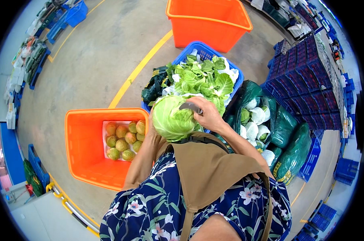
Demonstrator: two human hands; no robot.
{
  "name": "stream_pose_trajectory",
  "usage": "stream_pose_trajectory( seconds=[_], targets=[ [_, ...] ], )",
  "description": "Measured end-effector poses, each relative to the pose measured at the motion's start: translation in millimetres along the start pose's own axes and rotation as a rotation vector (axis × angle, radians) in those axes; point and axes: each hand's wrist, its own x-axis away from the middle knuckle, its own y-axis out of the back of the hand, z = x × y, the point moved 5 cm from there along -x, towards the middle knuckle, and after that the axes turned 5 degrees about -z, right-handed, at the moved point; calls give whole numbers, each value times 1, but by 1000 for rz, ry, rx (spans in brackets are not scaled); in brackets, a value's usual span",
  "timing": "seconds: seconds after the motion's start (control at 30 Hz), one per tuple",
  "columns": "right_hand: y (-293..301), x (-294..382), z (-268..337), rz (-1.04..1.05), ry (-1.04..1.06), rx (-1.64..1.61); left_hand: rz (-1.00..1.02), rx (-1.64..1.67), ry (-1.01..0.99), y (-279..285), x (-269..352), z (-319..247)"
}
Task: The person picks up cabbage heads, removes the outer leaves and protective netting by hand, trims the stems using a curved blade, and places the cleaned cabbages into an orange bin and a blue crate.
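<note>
A round green cabbage [171, 119] is held up in front of my apron. My left hand [152, 125] grips its left side, the fingers mostly hidden behind it. Closed around a small knife with a curved dark blade [190, 106], my right hand [210, 116] rests at the cabbage's upper right, with the blade against or just over the leaves. Just beyond the cabbage, a blue plastic basket [238, 69] is heaped with loose green leaves [197, 79] and white foam netting [230, 72].
An orange bin [85, 144] at left holds several round green-orange produce items [121, 144]. Another orange bin [206, 30] stands beyond the basket. At right lie green plastic sacks [293, 150] with netted cabbages [257, 116], beside stacked blue crates [308, 84].
</note>
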Motion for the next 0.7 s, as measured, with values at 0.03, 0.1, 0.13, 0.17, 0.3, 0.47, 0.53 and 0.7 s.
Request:
stream_pose_trajectory(
  seconds=[0.03, 0.1, 0.13, 0.17, 0.3, 0.47, 0.53, 0.7],
  targets=[
    [-1, 3, -5, 5, 3, 35, 10, -23, -6, -1, 0, -1],
    [-3, 10, -12, 17, 10, 101, 17, -23, 30, -4, 3, 0],
    [-3, 12, -13, -16, -5, 106, 14, -24, 26, -6, 4, 1],
    [-2, 12, -16, -22, -54, 92, 11, -24, 22, -8, 4, 2],
    [3, 5, -18, 36, -182, 68, 7, -29, 87, -7, 0, 1],
    [17, 10, -13, 183, -380, -179, -56, -54, 131, 0, -6, 0],
    [22, 14, -11, 187, -350, -209, -38, -47, 150, 0, -7, -1],
    [34, 22, 20, 286, -616, -582, 13, -54, 105, -26, 4, 0]
  ],
)
